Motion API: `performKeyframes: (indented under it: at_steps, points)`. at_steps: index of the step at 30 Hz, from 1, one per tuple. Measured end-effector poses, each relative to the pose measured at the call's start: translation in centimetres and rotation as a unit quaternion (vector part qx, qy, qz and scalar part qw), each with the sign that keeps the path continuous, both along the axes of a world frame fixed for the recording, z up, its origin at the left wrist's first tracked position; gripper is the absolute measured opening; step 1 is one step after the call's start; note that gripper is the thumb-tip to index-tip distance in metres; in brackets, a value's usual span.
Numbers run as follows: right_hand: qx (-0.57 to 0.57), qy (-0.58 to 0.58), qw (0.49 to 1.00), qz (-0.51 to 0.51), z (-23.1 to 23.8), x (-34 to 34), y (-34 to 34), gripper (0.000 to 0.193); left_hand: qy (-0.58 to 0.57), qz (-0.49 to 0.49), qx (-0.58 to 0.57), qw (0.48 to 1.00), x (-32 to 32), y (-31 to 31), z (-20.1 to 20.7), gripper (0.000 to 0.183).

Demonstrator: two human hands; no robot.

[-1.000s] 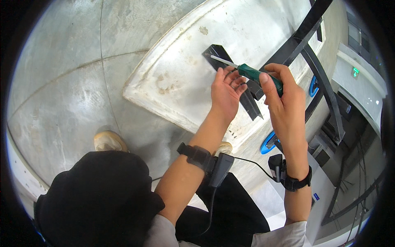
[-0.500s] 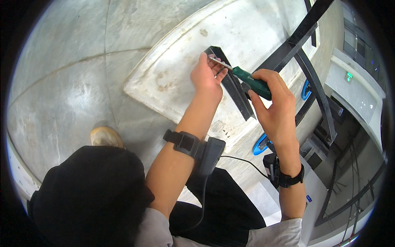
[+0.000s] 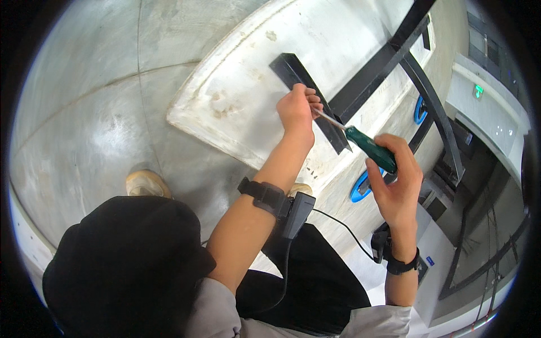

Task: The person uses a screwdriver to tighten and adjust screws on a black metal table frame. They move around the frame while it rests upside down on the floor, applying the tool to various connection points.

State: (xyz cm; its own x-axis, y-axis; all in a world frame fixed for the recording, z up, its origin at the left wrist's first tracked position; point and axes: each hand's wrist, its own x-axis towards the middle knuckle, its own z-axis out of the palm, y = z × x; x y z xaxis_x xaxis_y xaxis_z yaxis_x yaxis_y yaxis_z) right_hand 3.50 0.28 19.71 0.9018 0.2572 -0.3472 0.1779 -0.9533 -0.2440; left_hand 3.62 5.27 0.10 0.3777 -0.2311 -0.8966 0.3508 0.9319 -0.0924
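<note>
My right hand (image 3: 399, 176) grips a screwdriver by its dark green handle (image 3: 371, 149), the thumb on one side and fingers on the other. The metal shaft (image 3: 331, 117) points up and left toward my left hand (image 3: 297, 109). Around the shaft's tip the left fingers are curled and closed, hiding the tip and anything pinched there. Just behind my left hand, a short black angled metal bar (image 3: 290, 65) slants over the white board, its lower end (image 3: 337, 139) showing below the shaft. Black straps with small devices sit on both my forearms.
The white, stained board (image 3: 225, 101) lies on the grey floor (image 3: 96, 107). Long black metal beams (image 3: 369, 79) cross at the right, close to the screwdriver. Blue ring-shaped parts (image 3: 360, 188) lie beyond the board's right edge. A cable (image 3: 346, 231) hangs between my forearms.
Both hands and the screwdriver have moved right and nearer to me, from the bar's upper end toward its lower half. The left fingers have curled in more.
</note>
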Motion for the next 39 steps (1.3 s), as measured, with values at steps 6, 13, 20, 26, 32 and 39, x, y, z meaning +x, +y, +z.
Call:
performKeyframes:
  at_steps: [6,13,20,26,32,39]
  points:
    - [-0.081,0.077,0.985,-0.13,2.6,-5.5,-6.8,0.024,-0.258,-0.309,0.202,0.893,-4.9,-4.0,0.1,0.024]
    - [-0.107,0.143,0.945,-0.273,2.0,-16.3,-20.3,0.026,-0.356,-0.538,0.338,0.685,-12.1,-4.4,-4.0,0.027]
    - [-0.057,0.074,0.922,-0.375,-3.2,-21.8,-22.6,0.026,-0.445,-0.619,0.365,0.534,-14.1,-5.4,-4.9,0.021]
    - [-0.015,0.031,0.931,-0.362,-5.6,-20.6,-20.0,0.025,-0.437,-0.677,0.303,0.509,-13.1,-6.3,-3.7,0.02]
    - [0.0,-0.005,0.929,-0.369,-6.3,-21.0,-20.5,0.028,-0.474,-0.693,0.308,0.448,-13.6,-7.6,-5.2,0.018]
    - [0.109,-0.015,0.891,-0.44,-8.0,-20.3,-20.3,0.027,-0.416,-0.725,0.162,0.525,-10.9,-4.9,-3.1,0.021]
